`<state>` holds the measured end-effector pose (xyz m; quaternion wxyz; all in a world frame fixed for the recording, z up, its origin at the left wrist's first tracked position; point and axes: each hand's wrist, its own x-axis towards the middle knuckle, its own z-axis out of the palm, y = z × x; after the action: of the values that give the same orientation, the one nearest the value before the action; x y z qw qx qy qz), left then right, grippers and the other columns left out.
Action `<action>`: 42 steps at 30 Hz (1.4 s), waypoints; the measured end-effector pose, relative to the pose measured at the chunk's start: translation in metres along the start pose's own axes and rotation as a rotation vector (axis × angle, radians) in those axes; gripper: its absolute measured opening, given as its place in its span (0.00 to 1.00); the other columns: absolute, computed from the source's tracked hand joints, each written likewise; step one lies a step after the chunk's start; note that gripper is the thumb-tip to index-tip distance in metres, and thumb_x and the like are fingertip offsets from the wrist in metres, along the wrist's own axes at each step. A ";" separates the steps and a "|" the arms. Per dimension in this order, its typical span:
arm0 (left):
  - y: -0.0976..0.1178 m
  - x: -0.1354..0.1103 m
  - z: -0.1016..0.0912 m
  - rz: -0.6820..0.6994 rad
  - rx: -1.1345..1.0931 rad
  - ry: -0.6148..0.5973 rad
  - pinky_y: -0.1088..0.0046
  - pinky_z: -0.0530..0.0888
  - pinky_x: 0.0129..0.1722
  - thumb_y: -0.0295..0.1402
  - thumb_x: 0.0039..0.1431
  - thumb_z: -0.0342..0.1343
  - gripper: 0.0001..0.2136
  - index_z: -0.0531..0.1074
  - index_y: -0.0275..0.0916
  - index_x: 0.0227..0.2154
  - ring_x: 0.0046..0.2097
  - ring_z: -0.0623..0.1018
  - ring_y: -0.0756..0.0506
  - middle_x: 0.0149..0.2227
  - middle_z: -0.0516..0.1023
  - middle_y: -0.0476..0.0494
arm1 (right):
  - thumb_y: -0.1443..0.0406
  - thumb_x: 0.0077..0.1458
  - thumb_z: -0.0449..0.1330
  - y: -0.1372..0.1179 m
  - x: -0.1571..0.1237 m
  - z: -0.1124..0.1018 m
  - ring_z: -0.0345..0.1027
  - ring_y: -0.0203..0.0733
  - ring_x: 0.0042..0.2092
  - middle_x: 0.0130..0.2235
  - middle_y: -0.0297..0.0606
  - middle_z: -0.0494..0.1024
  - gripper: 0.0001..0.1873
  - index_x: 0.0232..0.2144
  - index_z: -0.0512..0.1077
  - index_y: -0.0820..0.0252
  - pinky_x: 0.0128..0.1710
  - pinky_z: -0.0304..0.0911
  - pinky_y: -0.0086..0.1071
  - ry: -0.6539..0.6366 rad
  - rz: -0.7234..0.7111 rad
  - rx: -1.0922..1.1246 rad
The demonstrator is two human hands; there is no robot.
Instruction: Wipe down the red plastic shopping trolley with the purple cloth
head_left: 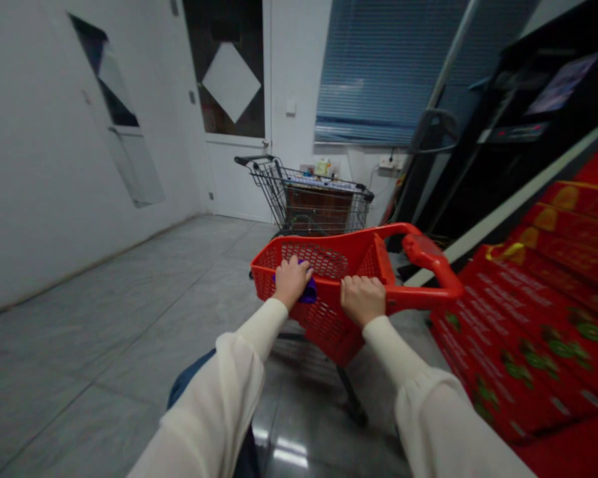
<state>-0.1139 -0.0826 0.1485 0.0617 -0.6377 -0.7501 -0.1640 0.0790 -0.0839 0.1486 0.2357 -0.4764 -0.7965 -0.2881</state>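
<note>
A red plastic shopping cart (339, 262) stands on the tiled floor just ahead of me, tilted in the picture. My left hand (292, 280) is closed over its near rim and presses a small purple cloth (309, 291) against it. My right hand (363, 299) is closed in a fist around the same rim, nearer the red handle (431, 260). Both arms wear cream-white sleeves.
A metal wire shopping cart (311, 199) holding a brown box stands beyond, by the white door (234, 106). Stacked red cartons (538, 312) line the right side. A dark machine (528, 119) and window blinds (379, 73) are at the back right. Grey tiles (104, 318) spread to the left.
</note>
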 end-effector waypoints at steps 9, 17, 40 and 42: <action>0.025 -0.005 -0.003 0.005 -0.003 0.043 0.61 0.69 0.46 0.46 0.68 0.45 0.17 0.75 0.46 0.48 0.50 0.70 0.37 0.51 0.69 0.38 | 0.64 0.65 0.49 -0.003 0.003 0.000 0.63 0.41 0.30 0.26 0.42 0.77 0.20 0.26 0.74 0.62 0.37 0.43 0.37 0.013 0.013 0.004; 0.035 -0.005 -0.001 0.019 -0.070 0.010 0.63 0.69 0.46 0.48 0.68 0.44 0.18 0.74 0.48 0.49 0.49 0.71 0.39 0.51 0.69 0.39 | 0.64 0.66 0.49 -0.001 0.003 -0.015 0.66 0.42 0.34 0.30 0.43 0.79 0.18 0.30 0.75 0.62 0.40 0.44 0.38 -0.092 -0.045 -0.021; 0.101 -0.014 -0.006 0.137 -0.181 0.148 0.66 0.68 0.45 0.50 0.69 0.39 0.21 0.75 0.49 0.46 0.46 0.71 0.41 0.46 0.70 0.40 | 0.62 0.65 0.51 0.083 -0.009 -0.039 0.59 0.39 0.30 0.24 0.38 0.74 0.20 0.22 0.72 0.59 0.34 0.41 0.37 0.173 -0.079 -0.137; 0.084 -0.013 0.001 0.149 -0.163 0.171 0.67 0.68 0.45 0.50 0.69 0.39 0.20 0.75 0.49 0.46 0.46 0.70 0.42 0.46 0.70 0.41 | 0.62 0.65 0.50 0.084 -0.011 -0.038 0.59 0.39 0.29 0.23 0.37 0.74 0.21 0.21 0.71 0.58 0.35 0.41 0.37 0.202 -0.087 -0.146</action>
<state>-0.0295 -0.0837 0.1579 0.0852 -0.6783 -0.6768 -0.2731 0.1626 -0.0847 0.1889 0.2665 -0.4260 -0.7656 -0.4017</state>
